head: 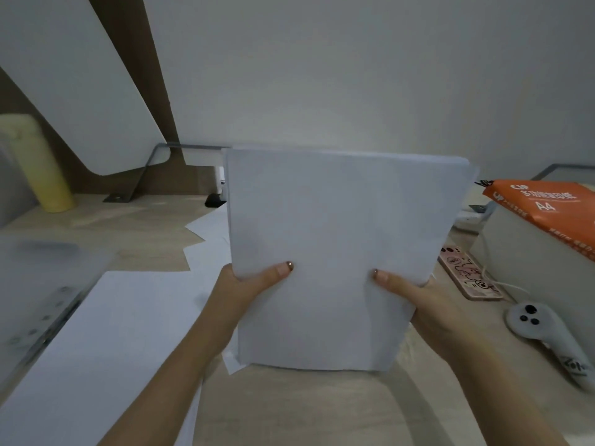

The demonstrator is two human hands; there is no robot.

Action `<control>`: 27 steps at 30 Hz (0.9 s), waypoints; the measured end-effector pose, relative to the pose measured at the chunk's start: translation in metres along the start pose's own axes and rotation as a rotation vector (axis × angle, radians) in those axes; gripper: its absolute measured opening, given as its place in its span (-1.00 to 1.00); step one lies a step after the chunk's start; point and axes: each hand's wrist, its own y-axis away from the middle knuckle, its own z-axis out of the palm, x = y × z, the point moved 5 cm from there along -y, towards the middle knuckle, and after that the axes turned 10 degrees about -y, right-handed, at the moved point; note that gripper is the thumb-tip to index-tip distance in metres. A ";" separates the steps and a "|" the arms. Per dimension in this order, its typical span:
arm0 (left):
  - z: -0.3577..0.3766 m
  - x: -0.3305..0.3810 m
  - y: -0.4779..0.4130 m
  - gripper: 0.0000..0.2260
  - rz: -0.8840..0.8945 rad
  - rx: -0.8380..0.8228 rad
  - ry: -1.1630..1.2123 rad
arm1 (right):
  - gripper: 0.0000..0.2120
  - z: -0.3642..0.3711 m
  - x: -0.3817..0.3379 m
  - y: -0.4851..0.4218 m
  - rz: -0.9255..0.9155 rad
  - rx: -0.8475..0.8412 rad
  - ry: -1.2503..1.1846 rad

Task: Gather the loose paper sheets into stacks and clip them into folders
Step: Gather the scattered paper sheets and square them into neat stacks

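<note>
**Over the tabletop: squaring the stack**

Across the tabletop (289, 410), loose sheets (106, 349) lie at left. The paper stack (341, 252) is held upright at centre, its bottom edge low; I cannot tell whether it touches the surface. The left hand (248, 284) and right hand (428, 304) each grip a side edge, thumbs in front. Loosen slightly, tap the bottom edge down, and let the uneven top corners settle flush.

paper stack (341, 252) upright on desk (289, 407), phone (468, 275) right

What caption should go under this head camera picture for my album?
The left hand and right hand hold a paper stack upright over the desk, loose sheets lying beside it.
</note>
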 end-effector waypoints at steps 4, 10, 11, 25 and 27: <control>-0.007 0.013 -0.001 -0.69 0.066 0.003 0.026 | -0.46 0.002 -0.013 0.000 -0.076 -0.024 0.004; -0.004 -0.017 0.007 -0.51 -0.009 0.059 -0.004 | -0.34 -0.002 0.023 0.006 -0.018 0.059 0.040; -0.004 -0.015 0.006 -0.52 -0.001 0.065 -0.007 | -0.32 -0.004 0.022 0.004 -0.036 0.075 0.026; -0.022 -0.042 0.009 -0.92 -0.145 0.160 -0.183 | -0.77 -0.001 0.053 0.013 0.011 0.359 0.154; -0.038 -0.039 0.015 -0.87 -0.148 0.197 -0.250 | -0.79 0.009 0.061 0.014 0.005 0.389 0.196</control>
